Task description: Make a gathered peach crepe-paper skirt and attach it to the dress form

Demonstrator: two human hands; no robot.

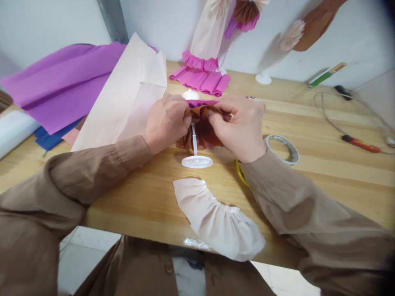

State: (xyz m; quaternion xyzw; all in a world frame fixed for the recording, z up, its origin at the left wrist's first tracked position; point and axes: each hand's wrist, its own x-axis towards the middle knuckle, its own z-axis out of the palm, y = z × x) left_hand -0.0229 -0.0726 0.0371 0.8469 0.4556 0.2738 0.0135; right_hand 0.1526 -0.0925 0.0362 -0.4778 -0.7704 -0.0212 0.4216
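My left hand [166,121] and my right hand [241,126] both pinch a gathered piece of brown crepe paper [202,132] around a thin white plastic stick [194,139]. The stick stands upright on its round white base [196,161] on the wooden table [308,172]. A strip of purple paper [202,102] shows just above my fingers. Both hands have their fingers closed on the brown paper.
A pleated pale pink paper piece [219,220] lies at the table's near edge. A tape roll [282,149] sits right of my hand. Purple [61,82] and pale pink [126,98] sheets lie at left. Pink ruffles [200,80], paper figures and tools [361,144] are behind.
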